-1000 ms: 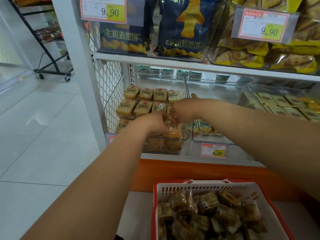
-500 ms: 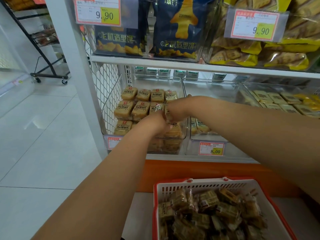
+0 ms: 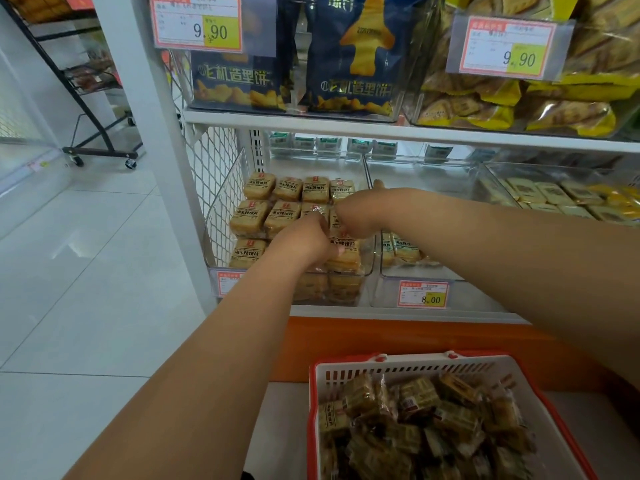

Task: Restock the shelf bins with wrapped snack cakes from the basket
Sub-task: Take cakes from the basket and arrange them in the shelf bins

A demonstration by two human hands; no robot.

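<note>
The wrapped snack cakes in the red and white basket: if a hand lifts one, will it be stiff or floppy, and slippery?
The small wrapped snack cakes look blocky, so each probably keeps its shape. Their shiny film may be a little slippery. They lie loosely heaped in the red and white plastic basket, so neighbours may shift when one is lifted.

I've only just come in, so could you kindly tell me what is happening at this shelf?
A person is restocking snack cakes. Both hands, the left hand and the right hand, are down in the clear bin on the lower shelf, among the rows of wrapped cakes; what each finger holds is hidden. The bin is nearly full. The red and white basket below is loaded with more cakes.
</note>
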